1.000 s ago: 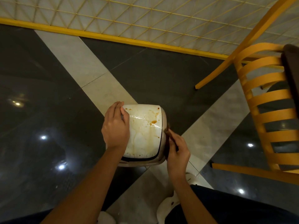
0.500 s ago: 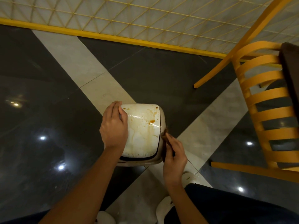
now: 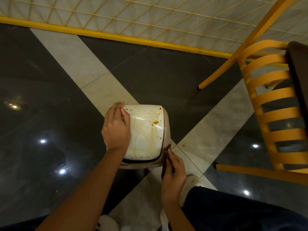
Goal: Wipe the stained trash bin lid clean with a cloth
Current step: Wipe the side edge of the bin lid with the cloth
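Stained lid [image 3: 145, 132] face up, long axis pointing away, left hand [image 3: 116, 129] gripping its left edge, right hand [image 3: 173, 177] pinching cloth [image 3: 167, 148] at right rim, glossy dark floor [image 3: 41, 80], yellow chair [image 3: 275, 95].

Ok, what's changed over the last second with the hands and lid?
The right hand, pinching what looks like a dark cloth, has slid back toward the person along the right side of the bin. The left hand still grips the left edge of the lid; the stains remain unwiped.

A yellow slatted chair [image 3: 273, 104] stands near a yellow lattice partition [image 3: 150, 19].
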Demonstrator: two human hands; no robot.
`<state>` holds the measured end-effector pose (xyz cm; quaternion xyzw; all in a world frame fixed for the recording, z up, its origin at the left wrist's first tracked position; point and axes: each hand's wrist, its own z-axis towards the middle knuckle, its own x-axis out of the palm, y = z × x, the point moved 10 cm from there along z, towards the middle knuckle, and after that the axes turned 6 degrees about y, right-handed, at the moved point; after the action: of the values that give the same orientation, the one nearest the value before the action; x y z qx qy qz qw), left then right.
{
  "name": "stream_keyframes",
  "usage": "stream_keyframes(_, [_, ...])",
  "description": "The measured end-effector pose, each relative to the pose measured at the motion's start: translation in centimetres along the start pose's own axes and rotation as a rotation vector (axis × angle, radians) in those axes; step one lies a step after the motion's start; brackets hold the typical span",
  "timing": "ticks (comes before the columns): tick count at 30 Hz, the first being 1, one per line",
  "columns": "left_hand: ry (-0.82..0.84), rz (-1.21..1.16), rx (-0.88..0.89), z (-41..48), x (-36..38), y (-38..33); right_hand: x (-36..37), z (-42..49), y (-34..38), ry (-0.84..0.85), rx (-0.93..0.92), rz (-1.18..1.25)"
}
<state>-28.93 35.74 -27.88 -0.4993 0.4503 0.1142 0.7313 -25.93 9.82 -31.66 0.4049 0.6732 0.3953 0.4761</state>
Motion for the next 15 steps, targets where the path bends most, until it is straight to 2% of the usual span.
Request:
stream_keyframes(5, [-0.007,-0.001,-0.004,0.0,-0.1,-0.2,0.4,3.8,2.5,0.004,-0.026,-0.02])
stream_keyframes(15, [-0.008,0.007,-0.001,0.0,-0.1,-0.1,0.0,-0.9,-0.6,-0.079,0.078,0.007])
